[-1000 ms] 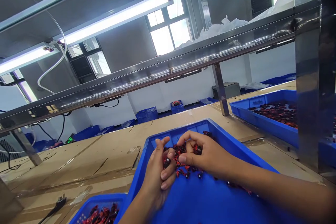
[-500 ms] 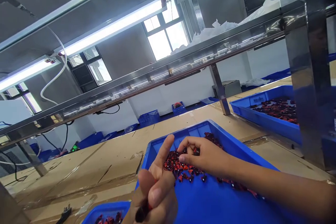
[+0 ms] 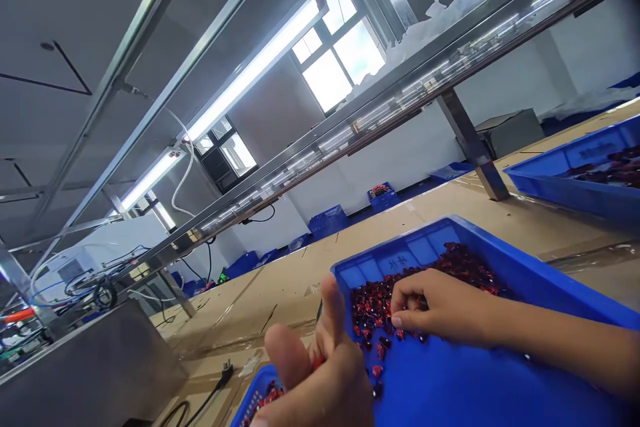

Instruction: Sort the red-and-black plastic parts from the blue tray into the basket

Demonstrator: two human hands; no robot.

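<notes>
Left hand (image 3: 337, 373) at lower centre of frame, close to camera; one finger (image 3: 333, 310) points upward, another digit leans to left, others seem bent. Right hand (image 3: 427, 301) a little right of centre, fingers curled inward, thumb below them, wrist almost straight. Right forearm (image 3: 545, 340) enters from right edge, slightly aslant.

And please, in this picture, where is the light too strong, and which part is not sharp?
Head view: the nearest tube lamp and the large window glare almost white; head view: bright reflections streak the metal rail; head view: the left hand, in the foreground, looks somewhat soft.
</notes>
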